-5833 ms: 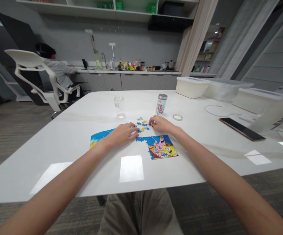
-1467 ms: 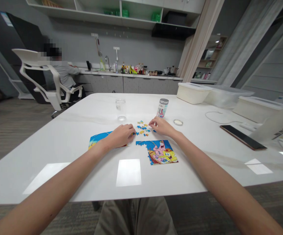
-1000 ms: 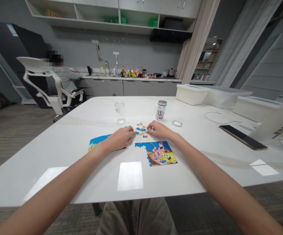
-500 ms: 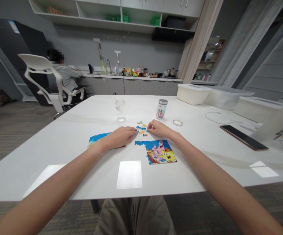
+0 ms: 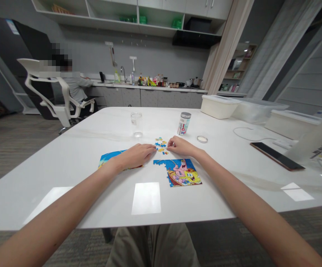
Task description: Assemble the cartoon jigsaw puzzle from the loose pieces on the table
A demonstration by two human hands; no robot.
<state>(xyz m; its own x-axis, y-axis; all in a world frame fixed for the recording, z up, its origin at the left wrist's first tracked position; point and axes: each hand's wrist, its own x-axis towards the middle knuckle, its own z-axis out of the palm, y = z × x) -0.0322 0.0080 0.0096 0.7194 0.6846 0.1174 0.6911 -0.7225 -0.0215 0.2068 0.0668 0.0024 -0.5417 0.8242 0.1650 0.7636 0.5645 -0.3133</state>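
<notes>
My left hand [image 5: 138,154] lies flat over a blue picture sheet [image 5: 110,156], mostly hidden beneath it. Its outstretched fingertips reach the left edge of a small cluster of loose jigsaw puzzle pieces [image 5: 161,144]. At the right side of this cluster, my right hand [image 5: 181,145] has thumb and fingers pinched together; what they hold, if anything, is too small to make out. Closer to me lies a partly joined jigsaw puzzle [image 5: 183,173] with a pink and a yellow cartoon figure in a boat. Its left border is uneven, with knobs showing.
Beyond the pieces stand a clear jar [image 5: 137,125] and a printed can [image 5: 183,124]. A round lid [image 5: 202,139] lies right of the can. Farther right are a dark phone-like slab [image 5: 277,155], a cable and storage boxes [image 5: 219,106]. A person sits in a white chair [image 5: 62,100].
Both hands stay in nearly the same place, with only a slight shift of the right fingers. The whole view has moved a little. The puzzle looks the same.
</notes>
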